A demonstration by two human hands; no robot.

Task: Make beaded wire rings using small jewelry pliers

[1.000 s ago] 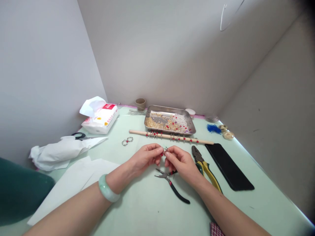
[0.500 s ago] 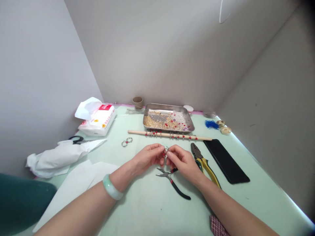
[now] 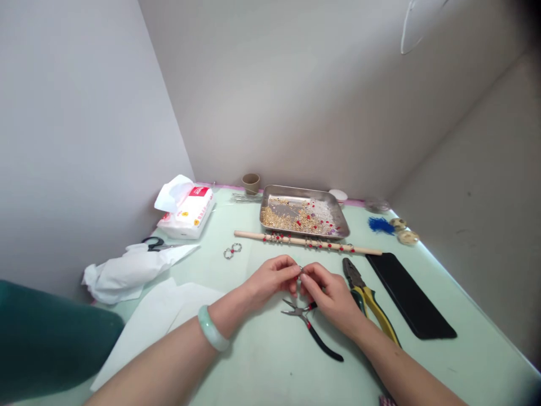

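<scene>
Above the middle of the table, my left hand (image 3: 276, 280) and my right hand (image 3: 327, 288) meet at the fingertips. Both are closed in a pinch on a small beaded ring (image 3: 300, 270), of which only a silvery bit shows; the fingers hide the rest. Just below them lie small pliers (image 3: 313, 327) with black and red handles, jaws apart. To their left rests a pair of joined beaded rings (image 3: 232, 251) with a red bead between. Behind the hands, a wooden stick (image 3: 291, 241) carries several rings with red beads.
A metal tray (image 3: 262, 225) of gold, red and clear beads stands at the back. Larger yellow-handled pliers (image 3: 376, 313) and a black phone-like slab (image 3: 412, 299) lie right. Tissues (image 3: 188, 217), scissors (image 3: 153, 244) and white paper (image 3: 139, 332) are left; a cup (image 3: 251, 183) stands behind.
The whole view has shifted, so everything sits further right and slightly lower. My hands stay together at the fingertips; red beads that showed between them are now mostly hidden.
</scene>
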